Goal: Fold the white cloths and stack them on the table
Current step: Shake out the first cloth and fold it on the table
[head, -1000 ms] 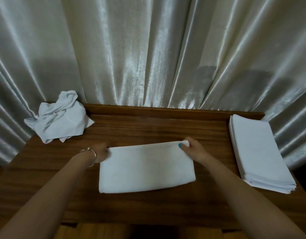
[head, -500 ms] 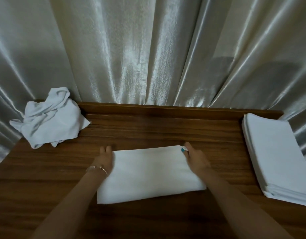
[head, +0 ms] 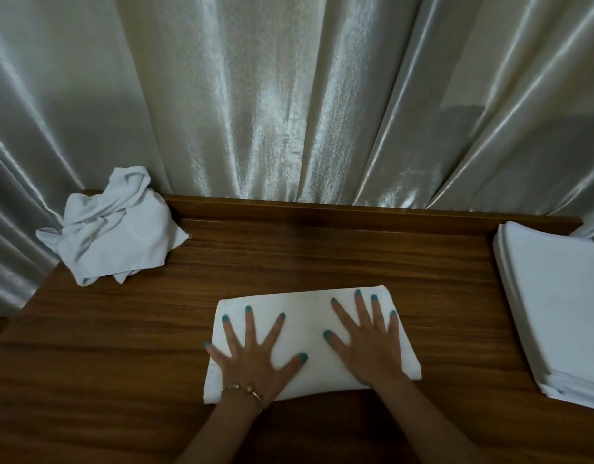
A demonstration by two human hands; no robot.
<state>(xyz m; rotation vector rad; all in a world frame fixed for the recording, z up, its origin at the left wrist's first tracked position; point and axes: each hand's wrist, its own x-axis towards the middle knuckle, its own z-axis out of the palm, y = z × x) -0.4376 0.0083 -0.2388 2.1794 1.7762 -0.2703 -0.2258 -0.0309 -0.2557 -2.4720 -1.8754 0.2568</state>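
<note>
**Both palms flat on folded cloth, centre of surface**

Left hand fingers (head: pixel 248 324): fully splayed, teal-painted nails, lying flat on the folded white rectangular cloth (head: pixel 305 316). Not gripping anything. Right hand fingers (head: pixel 361 309): same, spread wide and flat on the cloth, nothing pinched.

Left hand (head: pixel 255 361) covers the cloth's left half, little finger reaching its left edge. Thin gold-coloured bracelet (head: pixel 243 390) on that wrist, sitting over the cloth's near edge. Right hand (head: pixel 369 346) covers the right half, fingertips close to the far edge, little finger near the right edge. Hands are apart, with bare cloth between the thumbs. Both forearms come in from the bottom of the view.

The folded cloth lies flat on the dark brown wood-grain surface (head: pixel 121 363), long side running left-right, slightly skewed, roughly centred and toward the near side. Edges look aligned; layer count can't be read from here.

Far left corner of the surface: crumpled heap of unfolded white cloth (head: pixel 111 229), well apart from the hands, partly overhanging the left edge and touching the curtain.

Right edge of the surface: neat stack of folded white cloths (head: pixel 553 303), several layers visible at its near edge, well apart from the cloth under the hands.

Raised wooden lip runs along the back of the surface. Behind it, shiny silver-white pleated satin curtain (head: pixel 289 112) fills the background.
</note>
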